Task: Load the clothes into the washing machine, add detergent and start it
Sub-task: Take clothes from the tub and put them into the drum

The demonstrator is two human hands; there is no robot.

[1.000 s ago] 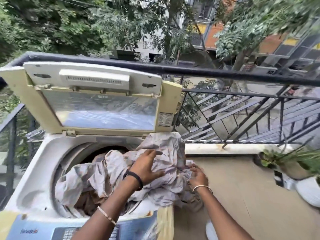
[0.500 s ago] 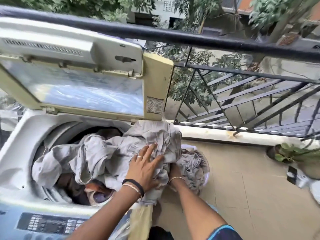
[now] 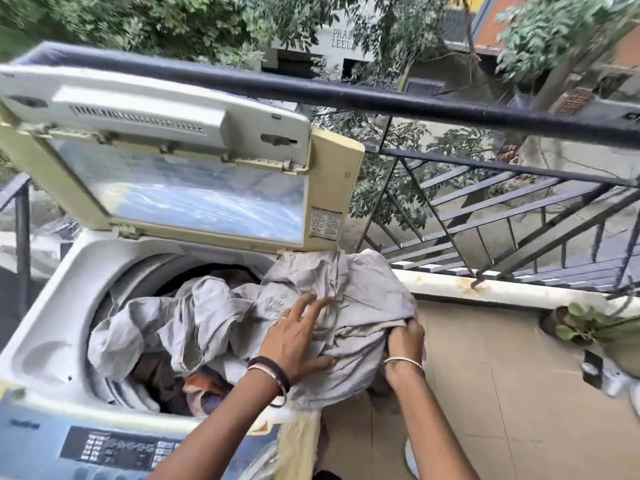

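In the head view, the washer stands on a balcony with its lid raised. A grey cloth lies half in the drum, over darker clothes, and half bunched over the washer's right edge. The left hand presses flat on the cloth, fingers spread. The right hand curls its fingers into a fold of it at the side. A railing runs behind.

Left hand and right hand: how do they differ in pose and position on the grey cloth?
The left hand lies with fingers spread on the grey cloth; the right hand curls round a fold. The left hand is over the washing machine, the right hand out past its side. Both touch the same cloth.
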